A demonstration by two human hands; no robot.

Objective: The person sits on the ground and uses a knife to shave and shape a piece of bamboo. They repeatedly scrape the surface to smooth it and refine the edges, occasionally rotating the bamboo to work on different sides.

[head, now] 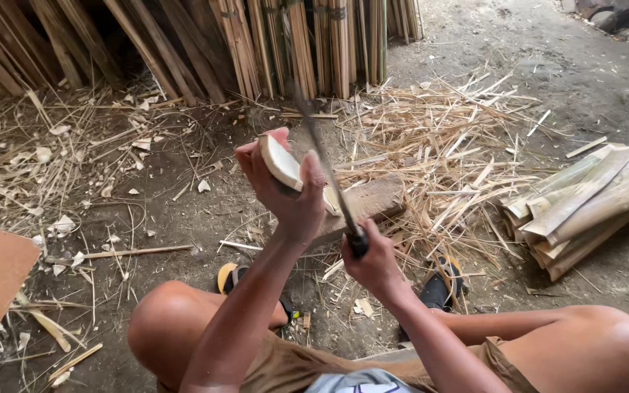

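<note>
Left grip: left hand [285, 193] clenched round a short bamboo piece [282, 161], held upright, pale cut end facing the camera.
Right grip: right hand [374, 263] closed on the dark handle of a knife [327, 164]; blade rises slanting up and left.
Contact: blade sits just beside the bamboo piece, at its right edge; whether it has bitten in cannot be told, as the blade is blurred.
Position: both hands raised above a wooden block [367, 204] on the ground, between the person's knees.
Step in hand: judged to be splitting or trimming the piece along its length.
Next move calls for: a blade kept true to the grain, left fingers clear of the edge.
Surroundings: split slats [587, 200] stacked at right, well apart; bundled strips [307, 44] standing behind; shavings [438, 138] littering the earth floor [569, 65]; sandals [442, 280] below.
</note>
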